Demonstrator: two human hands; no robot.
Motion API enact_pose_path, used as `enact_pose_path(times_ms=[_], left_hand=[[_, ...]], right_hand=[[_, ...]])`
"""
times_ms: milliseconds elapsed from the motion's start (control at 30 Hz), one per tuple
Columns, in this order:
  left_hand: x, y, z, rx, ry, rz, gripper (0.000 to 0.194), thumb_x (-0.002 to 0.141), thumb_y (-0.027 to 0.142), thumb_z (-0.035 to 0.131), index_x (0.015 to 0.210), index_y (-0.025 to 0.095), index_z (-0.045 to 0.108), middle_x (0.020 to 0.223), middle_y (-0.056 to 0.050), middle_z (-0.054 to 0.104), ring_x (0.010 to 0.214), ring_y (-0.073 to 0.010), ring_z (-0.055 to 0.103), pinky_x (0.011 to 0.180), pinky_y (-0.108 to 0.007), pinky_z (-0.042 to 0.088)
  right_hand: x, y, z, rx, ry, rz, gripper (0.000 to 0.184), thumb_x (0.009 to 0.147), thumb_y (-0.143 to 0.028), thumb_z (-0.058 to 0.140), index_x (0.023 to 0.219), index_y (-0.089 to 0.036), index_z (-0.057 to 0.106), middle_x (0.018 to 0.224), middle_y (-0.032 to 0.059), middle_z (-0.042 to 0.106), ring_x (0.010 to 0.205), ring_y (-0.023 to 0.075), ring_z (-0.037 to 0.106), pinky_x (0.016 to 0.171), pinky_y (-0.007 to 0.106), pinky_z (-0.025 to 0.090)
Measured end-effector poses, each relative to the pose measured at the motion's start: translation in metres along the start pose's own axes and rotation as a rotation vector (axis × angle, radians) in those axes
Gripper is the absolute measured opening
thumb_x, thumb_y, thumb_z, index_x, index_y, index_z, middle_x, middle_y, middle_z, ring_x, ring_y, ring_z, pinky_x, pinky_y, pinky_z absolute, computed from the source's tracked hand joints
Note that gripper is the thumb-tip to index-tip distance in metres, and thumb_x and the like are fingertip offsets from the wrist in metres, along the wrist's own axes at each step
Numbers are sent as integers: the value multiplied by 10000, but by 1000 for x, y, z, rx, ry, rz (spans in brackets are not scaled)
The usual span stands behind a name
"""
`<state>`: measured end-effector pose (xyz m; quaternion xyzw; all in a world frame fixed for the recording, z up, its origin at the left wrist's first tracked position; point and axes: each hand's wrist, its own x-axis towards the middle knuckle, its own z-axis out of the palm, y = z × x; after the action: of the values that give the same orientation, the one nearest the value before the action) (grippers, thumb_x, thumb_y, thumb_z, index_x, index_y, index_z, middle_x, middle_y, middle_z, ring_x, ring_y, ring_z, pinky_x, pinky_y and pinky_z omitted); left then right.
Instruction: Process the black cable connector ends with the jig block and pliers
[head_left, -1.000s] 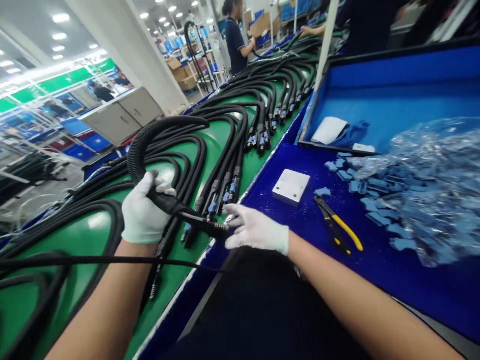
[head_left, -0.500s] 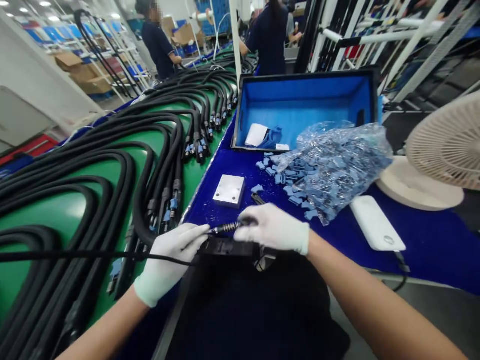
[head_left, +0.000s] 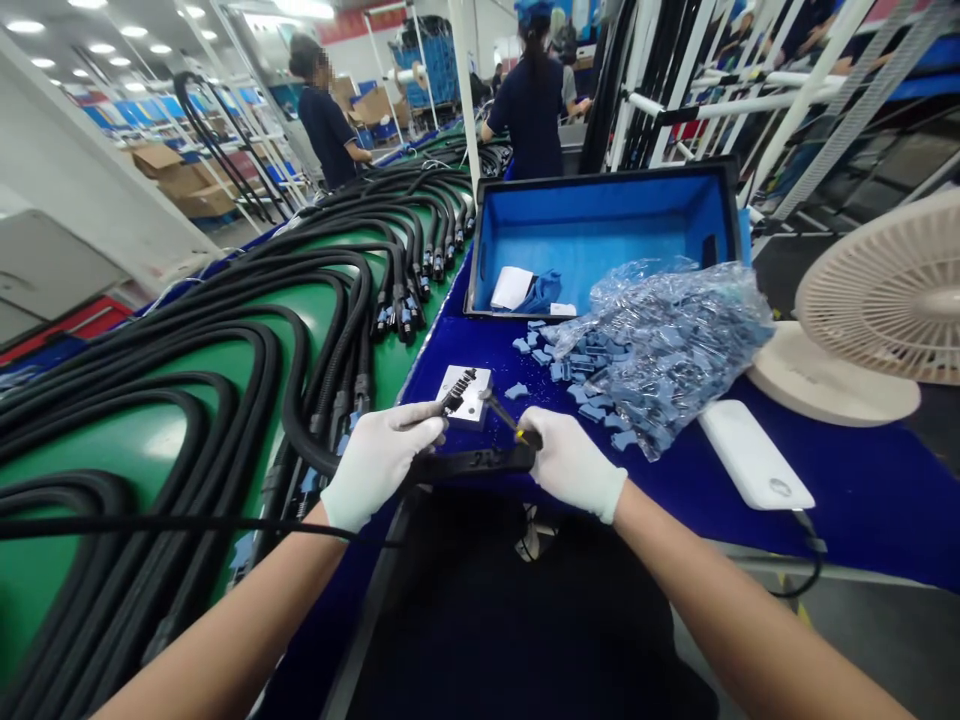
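The cable end [head_left: 457, 391], showing none of the blue clips [head_left: 516, 391], was over the metal block [head_left: 470, 411] in the left fingers [head_left: 416, 412], pliers [head_left: 501, 408] in the right fingers [head_left: 541, 425] at four o'clock.

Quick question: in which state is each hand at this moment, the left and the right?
Left hand: closed, pinching a black connector end.
Right hand: closed around the handles of the pliers.
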<state>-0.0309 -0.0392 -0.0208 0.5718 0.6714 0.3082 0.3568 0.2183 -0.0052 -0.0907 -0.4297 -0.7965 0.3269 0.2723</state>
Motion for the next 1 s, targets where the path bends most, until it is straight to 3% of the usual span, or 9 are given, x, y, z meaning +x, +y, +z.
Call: enact_pose_path(times_ms=[100, 167, 367, 467, 633, 833, 1000], left_hand=[[1, 1, 0, 72, 27, 103, 419, 876, 470, 678, 1170, 189, 778, 1067, -62, 789, 976, -266, 734, 874, -348, 556], [1, 0, -1, 94, 54, 126, 411, 873, 466, 683, 1161, 190, 783, 1110, -65, 782, 1009, -273, 727, 885, -346, 554], [2, -3, -11, -15, 69, 78, 481, 874, 469, 688, 1234, 155, 743, 1026, -76, 794, 949, -277, 735, 839, -356, 573], [2, 0, -16, -66, 80, 90, 488, 865, 456, 700, 1256, 165, 731, 1104, -76, 783, 1003, -284, 726, 866, -361, 571], [0, 5, -11, 120, 66, 229, 412, 905, 439, 654, 1223, 197, 756, 1179, -65, 752, 1105, -273, 685, 968, -354, 505], [-4, 6, 0, 196, 102, 264, 349, 933, 402, 609, 1191, 225, 764, 1153, -36, 740, 1052, -229, 686, 923, -302, 501], [-5, 4, 2, 224, 82, 272, 338, 929, 397, 614, 1167, 212, 768, 1160, -44, 738, 1073, -232, 682, 960, -309, 485]], right_hand=[[0, -19, -1, 112, -69, -260, 366, 768, 1, 514, 1029, -202, 673, 1134, 68, 702, 1056, 213, 657, 953, 353, 524], [1, -24, 0, 145, -81, -324, 467, 771, 7, 522, 1148, -218, 682, 1234, 76, 687, 1183, 233, 624, 1056, 401, 494], [9, -9, -1, 164, -2, -250, 639, 739, 41, 483, 1299, -217, 650, 1338, 87, 643, 1228, 232, 611, 1109, 406, 472], [10, -12, 7, 159, 15, -211, 689, 739, 42, 472, 1372, -201, 595, 1386, 108, 608, 1250, 233, 600, 1125, 409, 462], [12, -32, 25, 141, -38, -308, 669, 771, 13, 486, 1395, -216, 560, 1376, 97, 622, 1305, 251, 558, 1167, 452, 420], [15, -35, 24, 109, -50, -260, 585, 784, -23, 526, 1319, -245, 605, 1278, 84, 658, 1180, 261, 610, 1079, 457, 476], [9, -27, 26, 13, -14, -277, 294, 836, -25, 478, 1019, -191, 638, 1117, 92, 664, 1079, 229, 598, 1007, 391, 495]])
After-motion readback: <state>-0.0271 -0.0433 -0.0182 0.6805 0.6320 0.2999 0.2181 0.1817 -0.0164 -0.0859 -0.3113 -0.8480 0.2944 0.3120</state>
